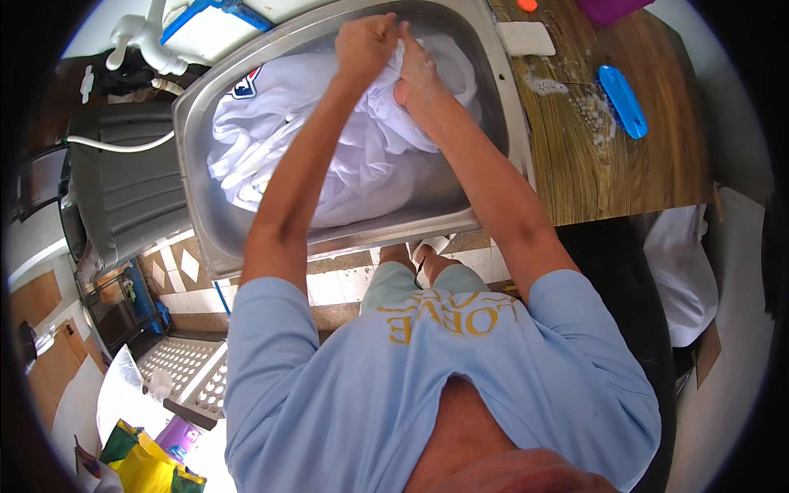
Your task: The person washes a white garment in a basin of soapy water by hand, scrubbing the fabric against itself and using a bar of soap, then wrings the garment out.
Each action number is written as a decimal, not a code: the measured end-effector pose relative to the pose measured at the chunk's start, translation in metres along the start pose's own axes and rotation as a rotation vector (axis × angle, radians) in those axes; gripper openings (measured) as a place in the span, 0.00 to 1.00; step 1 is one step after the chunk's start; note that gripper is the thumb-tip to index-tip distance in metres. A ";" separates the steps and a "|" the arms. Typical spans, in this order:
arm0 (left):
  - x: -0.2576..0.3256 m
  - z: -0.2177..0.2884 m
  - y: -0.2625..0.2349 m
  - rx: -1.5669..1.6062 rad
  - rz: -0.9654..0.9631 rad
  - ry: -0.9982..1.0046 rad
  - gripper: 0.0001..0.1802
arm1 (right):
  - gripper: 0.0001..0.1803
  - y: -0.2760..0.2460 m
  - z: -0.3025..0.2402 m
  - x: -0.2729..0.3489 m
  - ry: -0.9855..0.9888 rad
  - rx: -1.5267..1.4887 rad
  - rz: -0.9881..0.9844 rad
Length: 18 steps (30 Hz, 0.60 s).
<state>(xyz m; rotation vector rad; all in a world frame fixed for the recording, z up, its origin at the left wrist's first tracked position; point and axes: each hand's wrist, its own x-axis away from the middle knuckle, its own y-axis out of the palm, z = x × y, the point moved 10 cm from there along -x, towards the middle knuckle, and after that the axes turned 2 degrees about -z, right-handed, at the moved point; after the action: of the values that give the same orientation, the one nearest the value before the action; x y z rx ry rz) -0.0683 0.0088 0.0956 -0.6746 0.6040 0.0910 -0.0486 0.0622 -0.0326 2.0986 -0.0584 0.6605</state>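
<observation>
Rectangular stainless-steel sink [514,135]. Soft, wet-looking white fabric pile [362,164] lies inside, spreading toward left edge. Near far edge, left hand [366,49] and right hand [419,78] grip bunched fold. Probably heavy, slippery; gathered folds give best hold.

Lt-blue tee [353,394] w/ gold lettering [452,319]

Cloth [362,177] lies in the sink [444,201]; on the counter [657,168] to its right, apparently a brush [622,101].
</observation>
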 end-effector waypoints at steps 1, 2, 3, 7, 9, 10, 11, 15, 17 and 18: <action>0.008 0.018 0.011 -0.139 0.005 0.156 0.10 | 0.28 0.028 -0.001 0.001 0.093 -0.194 -0.401; 0.002 0.021 0.023 -0.115 -0.027 0.136 0.10 | 0.28 0.028 -0.007 0.008 0.176 -0.387 -0.787; -0.006 0.020 0.028 -0.103 -0.057 0.115 0.11 | 0.27 0.025 -0.009 0.003 0.155 -0.387 -0.843; -0.004 -0.026 -0.001 -0.171 -0.141 -0.070 0.13 | 0.26 0.016 0.008 0.014 0.016 -0.043 0.003; -0.007 -0.013 0.002 -0.065 -0.081 -0.030 0.13 | 0.25 0.008 -0.002 0.011 -0.007 -0.014 0.050; 0.001 0.001 0.007 -0.070 -0.048 0.025 0.12 | 0.23 0.000 -0.006 0.010 -0.026 -0.020 0.057; 0.009 0.017 0.011 -0.078 -0.005 0.084 0.12 | 0.22 -0.008 -0.012 0.005 -0.045 -0.022 0.056; 0.026 0.050 0.036 -0.029 -0.092 0.239 0.08 | 0.24 -0.024 -0.023 -0.008 -0.128 0.028 -0.029; 0.003 -0.004 0.005 -0.097 -0.097 0.047 0.08 | 0.25 0.003 -0.002 0.012 -0.045 -0.014 0.046; -0.002 -0.025 -0.002 -0.118 -0.098 -0.049 0.09 | 0.25 0.008 0.006 0.017 0.002 -0.018 0.062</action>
<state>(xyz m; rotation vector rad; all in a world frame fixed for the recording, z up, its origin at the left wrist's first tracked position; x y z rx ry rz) -0.0820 -0.0081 0.0825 -0.8125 0.5205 0.0522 -0.0338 0.0567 -0.0210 2.0862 -0.1284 0.6973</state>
